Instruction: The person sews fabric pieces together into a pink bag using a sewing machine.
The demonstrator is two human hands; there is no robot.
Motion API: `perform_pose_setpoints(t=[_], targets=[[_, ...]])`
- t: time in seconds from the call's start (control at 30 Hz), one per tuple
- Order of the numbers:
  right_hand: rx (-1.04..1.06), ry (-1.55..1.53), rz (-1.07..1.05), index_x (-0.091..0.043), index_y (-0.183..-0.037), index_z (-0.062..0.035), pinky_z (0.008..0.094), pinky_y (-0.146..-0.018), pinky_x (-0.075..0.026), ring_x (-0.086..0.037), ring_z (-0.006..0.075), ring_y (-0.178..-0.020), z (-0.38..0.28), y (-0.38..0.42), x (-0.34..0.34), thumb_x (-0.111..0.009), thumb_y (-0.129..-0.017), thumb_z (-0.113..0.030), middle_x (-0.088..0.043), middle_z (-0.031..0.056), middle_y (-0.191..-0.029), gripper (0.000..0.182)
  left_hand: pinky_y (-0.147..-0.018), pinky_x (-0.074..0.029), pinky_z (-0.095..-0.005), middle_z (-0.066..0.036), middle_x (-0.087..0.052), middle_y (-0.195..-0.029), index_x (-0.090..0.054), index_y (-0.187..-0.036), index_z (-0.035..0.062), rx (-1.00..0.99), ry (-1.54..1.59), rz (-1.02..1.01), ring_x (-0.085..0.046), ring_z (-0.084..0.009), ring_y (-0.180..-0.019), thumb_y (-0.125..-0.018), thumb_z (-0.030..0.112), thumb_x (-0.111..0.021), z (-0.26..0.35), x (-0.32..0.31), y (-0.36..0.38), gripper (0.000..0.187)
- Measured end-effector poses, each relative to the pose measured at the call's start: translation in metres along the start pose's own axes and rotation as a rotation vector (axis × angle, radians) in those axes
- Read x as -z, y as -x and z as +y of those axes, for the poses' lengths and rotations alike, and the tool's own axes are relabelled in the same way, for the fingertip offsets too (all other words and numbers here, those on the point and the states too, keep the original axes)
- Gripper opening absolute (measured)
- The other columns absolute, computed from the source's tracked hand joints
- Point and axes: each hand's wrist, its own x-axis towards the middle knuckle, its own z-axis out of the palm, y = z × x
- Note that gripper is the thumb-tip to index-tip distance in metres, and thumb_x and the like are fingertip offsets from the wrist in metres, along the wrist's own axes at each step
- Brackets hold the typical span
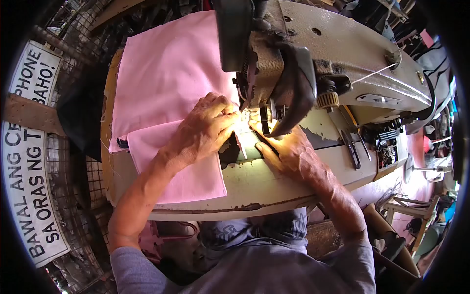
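Pink fabric (171,63) is spread over the left of the sewing machine's table, with a folded pink piece (191,181) toward the front. My left hand (208,125) is closed, its fingertips pinched at the fabric's right edge beside the lit needle area. A narrow pink strip (240,142) hangs below those fingertips. On the other side of the needle, my right hand (291,152) lies on the machine bed, thumb and forefinger apart. The sewing machine (323,44) and its dark curved guard (296,93) hide some of its fingers.
Scissors (351,149) and another slim tool (363,142) lie on the table (274,181) at the right. White thread (374,73) runs along the machine arm. A lettered sign (29,186) hangs on wire mesh at the left. A wooden stool (411,210) stands at the right.
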Motion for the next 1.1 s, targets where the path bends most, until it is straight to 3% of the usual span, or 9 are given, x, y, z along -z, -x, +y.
perform_pose_setpoints(t=[0.17, 0.37, 0.53, 0.87, 0.97, 1.1], targets=[[-0.075, 0.067, 0.201, -0.070, -0.119, -0.0010, 0.0477, -0.104, -0.049, -0.061, 0.0365, -0.121, -0.025, 0.040, 0.047, -0.072, -0.087, -0.005, -0.067, 0.0170, -0.122, 0.032, -0.102, -0.049, -0.0422, -0.012, -0.063, -0.109, -0.071, -0.109, -0.0005, 0.021, 0.009, 0.023, -0.059, -0.0299, -0.112, -0.083, 0.004, -0.071, 0.000, 0.002, 0.005, 0.026], [-0.436, 0.602, 0.592, -0.067, -0.132, -0.0009, 0.0469, -0.108, -0.047, -0.059, 0.0352, -0.128, 0.025, 0.130, 0.090, -0.066, -0.097, -0.003, -0.065, 0.0174, -0.136, 0.035, -0.100, -0.051, -0.0407, -0.012, -0.065, -0.109, -0.070, -0.107, -0.0012, -0.082, 0.014, 0.056, -0.061, -0.0303, -0.111, -0.084, 0.001, -0.068, -0.010, -0.004, 0.008, 0.023], [-0.516, 0.636, 0.590, -0.053, -0.147, -0.0007, 0.0479, -0.113, -0.042, -0.048, 0.0378, -0.141, 0.056, 0.154, 0.081, -0.061, -0.102, -0.007, -0.054, 0.0197, -0.149, 0.046, -0.099, -0.052, -0.0399, -0.011, -0.066, -0.108, -0.071, -0.100, -0.0007, -0.160, -0.006, 0.026, -0.062, -0.0296, -0.107, -0.083, 0.002, -0.067, -0.010, 0.000, 0.004, 0.017], [-0.548, 0.545, 0.634, -0.054, -0.145, 0.0016, 0.0481, -0.116, -0.039, -0.049, 0.0385, -0.141, 0.058, 0.158, 0.078, -0.059, -0.103, -0.005, -0.054, 0.0210, -0.148, 0.043, -0.102, -0.051, -0.0398, -0.006, -0.067, -0.111, -0.074, -0.106, 0.0041, -0.145, -0.022, -0.020, -0.063, -0.0255, -0.111, -0.087, 0.004, -0.067, -0.022, 0.002, 0.002, 0.020], [-0.531, 0.606, 0.627, -0.055, -0.145, 0.0005, 0.0438, -0.107, -0.047, -0.053, 0.0345, -0.137, 0.057, 0.156, 0.078, -0.054, -0.106, -0.006, -0.055, 0.0191, -0.149, 0.040, -0.103, -0.051, -0.0392, -0.004, -0.067, -0.112, -0.075, -0.106, 0.0059, -0.103, 0.019, 0.004, -0.063, -0.0247, -0.112, -0.087, 0.005, -0.069, -0.031, 0.001, -0.001, 0.020], [-0.522, 0.584, 0.633, -0.056, -0.144, 0.0009, 0.0427, -0.105, -0.048, -0.053, 0.0339, -0.136, 0.059, 0.158, 0.078, -0.054, -0.106, -0.006, -0.055, 0.0189, -0.149, 0.039, -0.105, -0.051, -0.0397, -0.004, -0.067, -0.113, -0.076, -0.109, 0.0069, -0.072, -0.006, 0.000, -0.062, -0.0246, -0.113, -0.086, 0.003, -0.071, -0.024, 0.004, -0.001, 0.024]])
